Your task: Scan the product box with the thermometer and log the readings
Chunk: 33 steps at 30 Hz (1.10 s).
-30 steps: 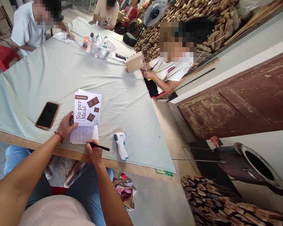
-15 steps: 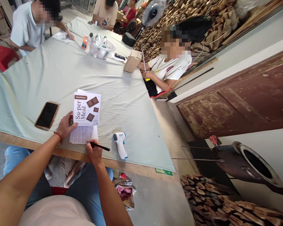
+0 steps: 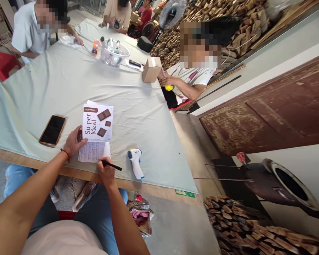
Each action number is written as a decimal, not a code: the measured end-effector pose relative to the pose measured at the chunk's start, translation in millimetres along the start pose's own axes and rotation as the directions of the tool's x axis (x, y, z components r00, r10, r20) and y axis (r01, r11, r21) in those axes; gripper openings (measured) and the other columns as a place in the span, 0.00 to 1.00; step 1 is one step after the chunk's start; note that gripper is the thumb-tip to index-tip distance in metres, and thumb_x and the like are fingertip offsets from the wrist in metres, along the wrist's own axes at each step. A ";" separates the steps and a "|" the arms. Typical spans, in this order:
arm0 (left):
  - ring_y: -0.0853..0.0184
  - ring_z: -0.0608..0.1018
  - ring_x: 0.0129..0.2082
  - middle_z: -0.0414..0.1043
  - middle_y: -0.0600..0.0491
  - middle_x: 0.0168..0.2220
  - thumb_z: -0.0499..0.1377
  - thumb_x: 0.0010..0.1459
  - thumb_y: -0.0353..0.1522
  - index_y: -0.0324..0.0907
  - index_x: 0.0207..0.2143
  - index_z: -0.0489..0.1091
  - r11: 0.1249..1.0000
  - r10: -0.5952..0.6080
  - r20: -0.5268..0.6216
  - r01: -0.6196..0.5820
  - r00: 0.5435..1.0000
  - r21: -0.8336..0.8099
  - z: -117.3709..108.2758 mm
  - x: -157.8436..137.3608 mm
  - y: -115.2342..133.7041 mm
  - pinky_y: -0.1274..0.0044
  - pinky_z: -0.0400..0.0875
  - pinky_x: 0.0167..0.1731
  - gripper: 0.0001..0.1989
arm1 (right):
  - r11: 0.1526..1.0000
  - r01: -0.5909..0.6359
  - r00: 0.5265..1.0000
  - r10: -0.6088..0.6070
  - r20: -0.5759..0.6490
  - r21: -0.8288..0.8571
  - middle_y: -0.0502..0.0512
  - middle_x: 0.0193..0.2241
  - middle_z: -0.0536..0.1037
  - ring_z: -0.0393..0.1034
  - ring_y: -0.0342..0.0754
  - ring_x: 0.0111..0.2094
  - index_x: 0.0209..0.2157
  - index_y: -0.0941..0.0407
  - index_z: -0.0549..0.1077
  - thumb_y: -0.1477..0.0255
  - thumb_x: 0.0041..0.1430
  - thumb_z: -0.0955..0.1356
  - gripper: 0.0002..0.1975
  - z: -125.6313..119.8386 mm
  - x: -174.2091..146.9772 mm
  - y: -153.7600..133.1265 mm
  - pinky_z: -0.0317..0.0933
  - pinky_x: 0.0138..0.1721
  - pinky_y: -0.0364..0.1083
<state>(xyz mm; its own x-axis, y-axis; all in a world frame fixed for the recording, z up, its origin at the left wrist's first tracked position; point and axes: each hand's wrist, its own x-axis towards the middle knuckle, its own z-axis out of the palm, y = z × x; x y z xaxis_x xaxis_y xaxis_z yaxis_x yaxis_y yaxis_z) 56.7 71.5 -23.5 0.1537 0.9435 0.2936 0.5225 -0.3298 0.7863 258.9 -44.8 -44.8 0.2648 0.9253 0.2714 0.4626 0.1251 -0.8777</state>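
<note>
From where I stand, the right hand (image 3: 106,170) has a black pen (image 3: 113,165) pinched in its fingers, tip down at the lower right of the written sheet (image 3: 91,151), the grip low on the barrel, presumably for control; the left hand (image 3: 76,141) lies with its thumb at the lower left corner of the card (image 3: 98,122), likely to steady the papers, though whether it grips or merely presses I cannot tell; the card covers the top of the sheet, both near the table (image 3: 159,152) edge, within easy reach; the phone (image 3: 53,130) and thermometer (image 3: 135,163) sit on either side, leaving the wrists room.
</note>
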 end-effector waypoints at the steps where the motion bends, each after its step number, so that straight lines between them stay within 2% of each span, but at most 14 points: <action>1: 0.50 0.77 0.50 0.77 0.42 0.52 0.61 0.56 0.45 0.40 0.65 0.60 1.000 -0.001 0.001 0.001 1.000 -0.005 0.1 0.0 -0.3 0.57 0.70 0.53 0.38 | 1.000 -0.002 1.000 0.002 -0.003 0.001 0.47 0.21 0.70 0.63 0.45 0.25 0.24 0.51 0.67 0.68 0.51 0.63 0.05 0.2 -0.1 -0.2 0.63 0.30 0.45; 9: 0.49 0.77 0.50 0.77 0.42 0.52 0.61 0.55 0.44 0.40 0.64 0.61 1.000 -0.003 -0.012 0.003 1.000 0.002 0.1 -0.3 1.1 0.57 0.70 0.52 0.37 | 0.998 -0.038 0.999 0.040 -0.031 0.042 0.47 0.21 0.70 0.64 0.45 0.25 0.25 0.52 0.68 0.67 0.52 0.62 0.06 -0.5 -0.8 -1.1 0.64 0.31 0.45; 16: 0.48 0.77 0.49 0.77 0.41 0.52 0.61 0.55 0.44 0.37 0.65 0.60 0.999 -0.010 0.000 0.010 1.000 0.032 -1.0 0.3 2.2 0.57 0.70 0.52 0.38 | 1.000 -0.023 1.000 0.023 -0.021 -0.008 0.47 0.21 0.69 0.63 0.45 0.24 0.24 0.52 0.67 0.68 0.52 0.63 0.06 2.3 -2.2 2.1 0.62 0.30 0.44; 20: 0.50 0.77 0.50 0.76 0.41 0.52 0.61 0.56 0.44 0.38 0.64 0.61 1.000 -0.004 -0.005 0.004 1.000 0.000 0.5 0.9 1.1 0.57 0.70 0.53 0.37 | 1.000 -0.008 0.993 0.005 -0.119 -0.020 0.48 0.24 0.71 0.65 0.46 0.27 0.28 0.53 0.70 0.68 0.57 0.62 0.07 0.0 -4.6 2.8 0.64 0.33 0.45; 23: 0.50 0.77 0.49 0.77 0.41 0.51 0.60 0.56 0.45 0.37 0.63 0.61 1.000 0.005 -0.007 -0.005 1.000 -0.014 1.5 1.2 -0.3 0.58 0.70 0.52 0.37 | 0.990 0.010 0.984 -0.035 -0.175 -0.138 0.53 0.33 0.76 0.70 0.49 0.36 0.38 0.54 0.73 0.68 0.63 0.60 0.11 -11.9 1.4 5.8 0.66 0.43 0.48; 26: 0.51 0.77 0.48 0.77 0.42 0.50 0.60 0.56 0.45 0.38 0.63 0.62 1.000 0.001 -0.016 -0.002 1.000 -0.009 1.4 1.5 -1.8 0.58 0.71 0.51 0.36 | 0.927 0.017 0.992 -0.061 -0.106 -0.375 0.59 0.39 0.77 0.70 0.53 0.43 0.46 0.56 0.75 0.73 0.64 0.59 0.16 -26.3 17.1 13.5 0.64 0.49 0.51; 29: 0.52 0.77 0.47 0.77 0.43 0.49 0.61 0.55 0.45 0.39 0.64 0.62 1.000 -0.015 -0.025 0.015 1.000 0.005 0.5 1.6 -3.3 0.59 0.71 0.50 0.36 | 0.826 -0.009 0.999 -0.021 -0.046 -0.564 0.64 0.42 0.76 0.69 0.56 0.46 0.54 0.58 0.74 0.80 0.60 0.59 0.23 -33.8 34.9 21.8 0.63 0.51 0.54; 33: 0.51 0.77 0.48 0.77 0.42 0.49 0.60 0.56 0.45 0.37 0.63 0.62 1.000 -0.017 -0.031 0.017 0.999 0.001 -0.2 1.2 -5.1 0.58 0.71 0.50 0.37 | 0.802 0.046 0.998 -0.062 -0.007 -0.595 0.66 0.48 0.75 0.68 0.56 0.50 0.60 0.59 0.70 0.83 0.56 0.58 0.30 -43.2 46.3 24.4 0.62 0.54 0.55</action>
<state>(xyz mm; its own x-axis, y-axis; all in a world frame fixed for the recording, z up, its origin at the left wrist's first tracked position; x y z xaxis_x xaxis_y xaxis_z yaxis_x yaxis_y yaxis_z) 54.0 74.3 -27.0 0.1188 0.9477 0.2963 0.5256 -0.3132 0.7910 319.0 -14.3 -36.5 0.2411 0.9132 0.3284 0.8870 -0.0700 -0.4565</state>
